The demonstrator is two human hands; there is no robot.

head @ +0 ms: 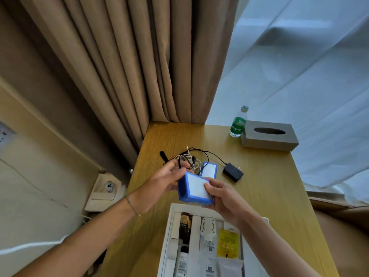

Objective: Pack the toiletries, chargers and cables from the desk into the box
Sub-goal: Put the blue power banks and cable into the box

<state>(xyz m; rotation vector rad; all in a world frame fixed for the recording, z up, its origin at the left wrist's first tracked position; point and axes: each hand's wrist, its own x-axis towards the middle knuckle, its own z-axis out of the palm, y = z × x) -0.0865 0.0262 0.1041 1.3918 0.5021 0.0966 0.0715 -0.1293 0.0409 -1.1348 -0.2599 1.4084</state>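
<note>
A small blue carton with a white label [194, 189] is held above the far end of the white box [166, 234]. My left hand [165, 180] grips its left side and my right hand [221, 194] holds its right and underside. The box holds several toiletries: a dark bottle [184, 226], white tubes [208, 234] and a yellow sachet [227, 243]. Behind the carton a second blue carton [208, 169] lies on the wooden desk [269, 192]. Beside it lie a tangle of black and white cables [189, 156] and a black charger [233, 172] with its prongs up.
A green-labelled water bottle [238, 124] and a grey tissue box [269, 135] stand at the desk's far right corner. Brown curtains [123, 66] hang behind the desk, a sheer white one on the right. A wall socket [107, 186] sits left of the desk.
</note>
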